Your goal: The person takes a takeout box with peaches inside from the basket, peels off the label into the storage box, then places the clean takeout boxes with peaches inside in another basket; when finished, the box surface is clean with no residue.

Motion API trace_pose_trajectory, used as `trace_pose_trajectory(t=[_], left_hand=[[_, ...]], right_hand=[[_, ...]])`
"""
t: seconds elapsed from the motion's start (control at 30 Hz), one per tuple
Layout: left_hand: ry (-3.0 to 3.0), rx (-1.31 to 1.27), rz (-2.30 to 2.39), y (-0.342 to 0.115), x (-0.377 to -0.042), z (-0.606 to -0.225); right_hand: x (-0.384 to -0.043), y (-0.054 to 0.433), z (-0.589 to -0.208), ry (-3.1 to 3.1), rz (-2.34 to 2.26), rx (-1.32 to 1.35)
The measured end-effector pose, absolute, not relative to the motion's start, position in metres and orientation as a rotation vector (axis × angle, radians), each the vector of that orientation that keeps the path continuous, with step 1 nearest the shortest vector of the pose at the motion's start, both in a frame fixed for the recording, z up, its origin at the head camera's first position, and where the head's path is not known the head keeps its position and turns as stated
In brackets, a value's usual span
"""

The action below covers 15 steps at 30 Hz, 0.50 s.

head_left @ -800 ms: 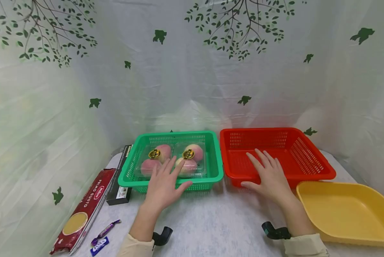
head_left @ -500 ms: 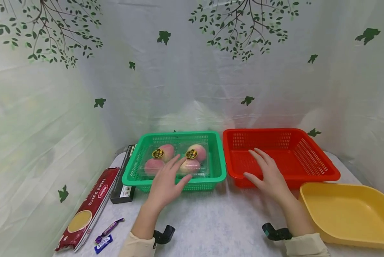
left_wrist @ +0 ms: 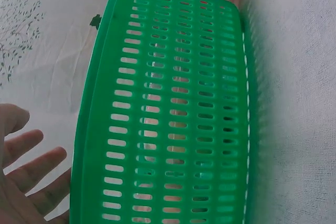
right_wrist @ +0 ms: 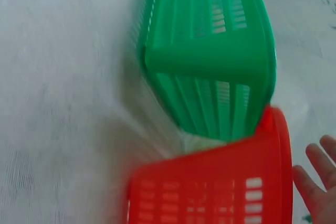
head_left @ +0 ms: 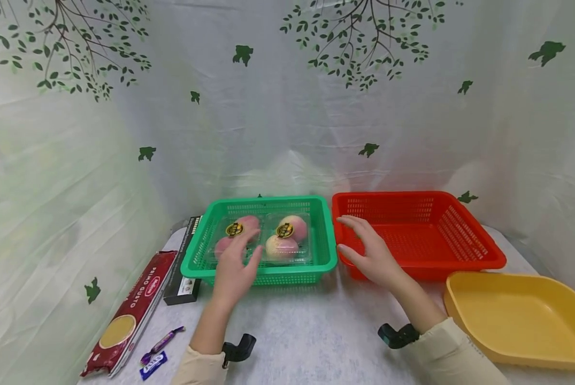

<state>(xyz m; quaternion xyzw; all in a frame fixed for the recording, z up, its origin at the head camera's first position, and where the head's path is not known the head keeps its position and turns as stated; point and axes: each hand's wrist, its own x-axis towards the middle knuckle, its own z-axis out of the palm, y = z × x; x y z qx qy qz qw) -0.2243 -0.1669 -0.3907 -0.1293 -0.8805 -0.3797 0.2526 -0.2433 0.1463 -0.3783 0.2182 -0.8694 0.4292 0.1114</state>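
Note:
Two clear plastic boxes of pink and cream peaches point(head_left: 281, 248), each with a round black and yellow sticker, sit side by side in a green basket point(head_left: 287, 276). My left hand point(head_left: 233, 272) is over the basket's front rim, fingers extended and overlapping the left box in the head view. In the left wrist view that hand shows beside the basket's upper rim, holding nothing. My right hand point(head_left: 371, 254) hovers at the front left corner of a red basket point(head_left: 412, 235), fingers spread and nothing in them. Its fingertips point toward the gap between the baskets.
A yellow tray point(head_left: 518, 315) stands at the right, against the red basket's front. Left of the green basket lie a black box point(head_left: 183, 267), a long dark red packet point(head_left: 132, 315), a purple-wrapped candy point(head_left: 163, 344) and a small blue packet point(head_left: 153, 366).
My right hand has moved left, from over the red basket to its left corner. My left hand has shifted slightly left, uncovering more of the right peach box. The baskets stay put.

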Motion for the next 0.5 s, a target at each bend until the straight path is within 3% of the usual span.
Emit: trace_pose_trajectory(t=[0.5], left_hand=[[-2.276,-0.177,-1.309,-0.188,-0.229,-0.391]], right_hand=[[-0.26,0.091,-0.374,-2.627,1.779,0.598]])
